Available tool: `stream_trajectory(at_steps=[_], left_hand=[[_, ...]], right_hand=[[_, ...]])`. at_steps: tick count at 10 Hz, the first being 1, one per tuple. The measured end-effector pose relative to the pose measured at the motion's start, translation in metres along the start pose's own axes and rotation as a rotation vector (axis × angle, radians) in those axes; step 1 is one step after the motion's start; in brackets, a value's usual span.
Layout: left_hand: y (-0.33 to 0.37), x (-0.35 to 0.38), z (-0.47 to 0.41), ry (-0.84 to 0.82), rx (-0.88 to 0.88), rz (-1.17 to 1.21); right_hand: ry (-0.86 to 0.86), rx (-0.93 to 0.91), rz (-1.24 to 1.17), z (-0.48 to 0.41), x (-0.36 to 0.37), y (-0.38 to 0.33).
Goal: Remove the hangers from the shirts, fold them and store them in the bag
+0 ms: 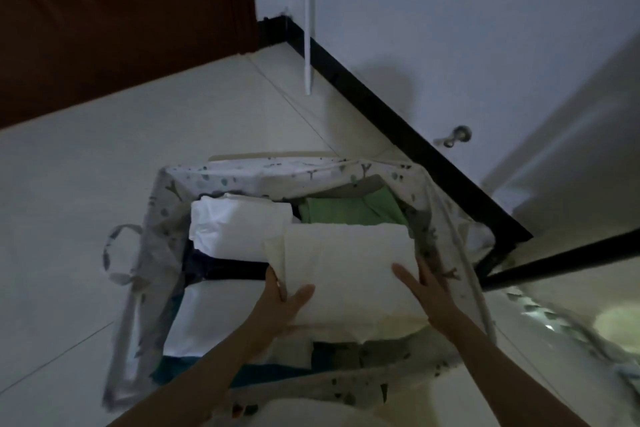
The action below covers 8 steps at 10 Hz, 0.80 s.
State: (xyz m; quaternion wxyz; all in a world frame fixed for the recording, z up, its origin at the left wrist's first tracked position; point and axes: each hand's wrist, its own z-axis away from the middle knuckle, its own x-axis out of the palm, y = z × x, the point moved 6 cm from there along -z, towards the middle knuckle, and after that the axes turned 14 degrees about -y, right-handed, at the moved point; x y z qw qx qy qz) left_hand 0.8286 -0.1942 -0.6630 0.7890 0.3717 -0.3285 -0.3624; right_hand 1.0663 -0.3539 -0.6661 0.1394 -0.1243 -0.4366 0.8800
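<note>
- At the near left corner of the folded cream shirt point(349, 270), I read the left hand point(284, 298) as gripping. The thumb lies on top of the cloth and the other fingers wrap round the edge.
- On the shirt's right end, the right hand point(429, 291) lies flat with its fingers straight and slightly apart. It presses on the cloth and grasps nothing.
- The cream shirt is in the open mouth of the bag point(159, 218), above the other contents and toward the right side. I cannot tell whether it already rests on them.
- A folded white shirt point(239, 229) lies at the far left inside the bag. The cream shirt overlaps its near right corner.
- A green garment point(349, 213) shows behind the cream shirt, at the far right of the bag.
- Dark cloth point(221, 269) shows beneath both shirts.
- A loop handle point(117, 253) hangs from the bag's left wall.
- The bag stands on a pale tiled floor point(104, 184), near a black skirting board point(381, 107).
- A white rod point(307, 28) hangs beside the wall point(450, 10).
- A brown door point(121, 10) fills the far left, and a metal door stop point(457, 137) is fixed low on the wall.
</note>
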Motion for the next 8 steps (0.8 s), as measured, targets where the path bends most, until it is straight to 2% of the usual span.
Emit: stream_trajectory(at_steps=[2, 4, 6, 7, 8], left_hand=[[-0.048, 0.035, -0.042, -0.118, -0.018, -0.152], [-0.074, 0.066, -0.042, -0.164, -0.193, -0.182], [-0.078, 0.047, -0.028, -0.22, -0.284, -0.319], [-0.081, 0.044, -0.027, -0.276, -0.341, -0.469], [-0.076, 0.024, -0.008, -0.241, -0.389, -0.53]], right_hand=[[0.053, 0.046, 0.077, -0.009, -0.027, 0.071], [-0.009, 0.138, 0.186, 0.002, -0.044, 0.07], [-0.073, 0.162, 0.376, -0.008, -0.023, 0.072], [-0.075, 0.205, 0.434, -0.012, -0.023, 0.071], [0.006, 0.122, 0.58, -0.006, -0.041, 0.05]])
